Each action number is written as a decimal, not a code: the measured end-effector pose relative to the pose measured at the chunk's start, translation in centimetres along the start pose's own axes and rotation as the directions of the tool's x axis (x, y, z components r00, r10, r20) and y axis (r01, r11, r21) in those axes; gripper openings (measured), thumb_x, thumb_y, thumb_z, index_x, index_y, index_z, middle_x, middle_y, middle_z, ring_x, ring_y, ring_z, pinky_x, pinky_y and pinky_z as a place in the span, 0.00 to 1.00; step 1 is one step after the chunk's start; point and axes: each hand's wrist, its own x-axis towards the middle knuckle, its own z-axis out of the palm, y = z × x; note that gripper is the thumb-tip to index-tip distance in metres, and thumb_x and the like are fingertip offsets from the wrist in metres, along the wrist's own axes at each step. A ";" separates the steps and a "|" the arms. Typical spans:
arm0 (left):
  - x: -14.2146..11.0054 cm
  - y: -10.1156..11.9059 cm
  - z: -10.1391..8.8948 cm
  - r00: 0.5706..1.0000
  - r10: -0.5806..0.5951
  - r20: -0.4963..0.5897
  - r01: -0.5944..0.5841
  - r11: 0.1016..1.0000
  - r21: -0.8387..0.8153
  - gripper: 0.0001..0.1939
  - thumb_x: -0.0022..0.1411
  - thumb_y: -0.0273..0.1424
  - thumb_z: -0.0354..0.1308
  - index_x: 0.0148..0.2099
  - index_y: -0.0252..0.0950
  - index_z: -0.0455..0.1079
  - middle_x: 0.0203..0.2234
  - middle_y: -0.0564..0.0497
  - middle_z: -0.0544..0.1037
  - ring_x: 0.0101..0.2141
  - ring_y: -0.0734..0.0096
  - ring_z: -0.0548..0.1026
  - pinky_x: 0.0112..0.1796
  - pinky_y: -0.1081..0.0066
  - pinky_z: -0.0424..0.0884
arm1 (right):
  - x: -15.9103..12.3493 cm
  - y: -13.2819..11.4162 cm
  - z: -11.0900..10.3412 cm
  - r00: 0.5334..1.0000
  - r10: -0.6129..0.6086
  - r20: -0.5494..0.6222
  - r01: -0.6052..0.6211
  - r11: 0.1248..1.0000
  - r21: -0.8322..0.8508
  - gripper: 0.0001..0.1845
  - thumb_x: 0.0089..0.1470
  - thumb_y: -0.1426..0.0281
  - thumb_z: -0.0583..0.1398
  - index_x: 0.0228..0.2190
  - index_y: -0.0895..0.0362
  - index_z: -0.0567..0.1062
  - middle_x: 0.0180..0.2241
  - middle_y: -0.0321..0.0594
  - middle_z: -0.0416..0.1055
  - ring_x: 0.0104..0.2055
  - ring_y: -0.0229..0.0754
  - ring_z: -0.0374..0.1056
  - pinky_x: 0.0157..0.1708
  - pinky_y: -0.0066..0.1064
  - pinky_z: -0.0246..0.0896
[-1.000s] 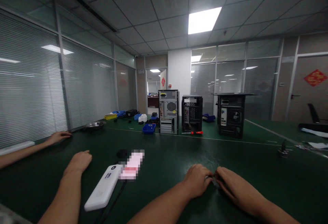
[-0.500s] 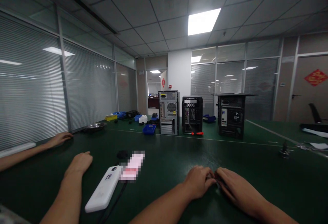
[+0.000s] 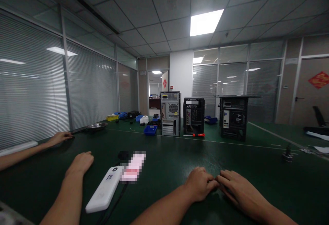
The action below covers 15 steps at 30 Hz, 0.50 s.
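My left hand rests on the green table with its fingers curled under, and whatever is inside them is hidden. My right hand lies beside it with fingers stretched flat, its fingertips touching the left hand's knuckles. To the left lie a white power bank marked 18, with a black cable, and a pink blurred item.
Another person's hands rest on the table at left. Three computer cases stand at the far side, with a red screwdriver, blue bins and a metal bowl.
The small grey thing pinched between my fingertips a second ago no longer shows. My right hand's fingers have flattened onto the table, and the view has shifted slightly.
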 end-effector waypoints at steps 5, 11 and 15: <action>-0.2 0.5 -0.6 1.000 -0.009 0.012 0.010 1.000 -0.018 0.24 0.73 0.46 0.44 0.42 0.39 0.77 0.34 0.47 0.79 0.38 0.63 0.73 0.41 0.67 0.63 | -1.1 6.8 -0.1 0.973 0.224 -0.059 -0.223 0.975 0.008 0.23 0.63 0.53 0.48 0.45 0.50 0.77 0.49 0.49 0.74 0.50 0.53 0.70 0.51 0.49 0.62; -0.2 0.3 -0.5 1.000 -0.014 0.007 0.015 0.998 -0.063 0.23 0.72 0.46 0.45 0.45 0.39 0.77 0.35 0.47 0.79 0.39 0.63 0.73 0.42 0.66 0.64 | -7.7 22.8 1.2 0.787 0.601 -0.140 -0.564 0.792 0.233 0.28 0.53 0.51 0.56 0.44 0.58 0.78 0.51 0.67 0.72 0.48 0.59 0.74 0.47 0.50 0.65; -0.2 0.1 -0.2 1.000 -0.009 -0.011 0.008 0.998 -0.061 0.22 0.72 0.45 0.45 0.44 0.39 0.77 0.34 0.48 0.79 0.38 0.63 0.73 0.41 0.66 0.64 | -10.9 29.1 1.3 0.733 0.606 -0.309 -0.543 0.795 0.271 0.30 0.52 0.43 0.52 0.34 0.55 0.78 0.37 0.65 0.77 0.33 0.58 0.77 0.34 0.53 0.67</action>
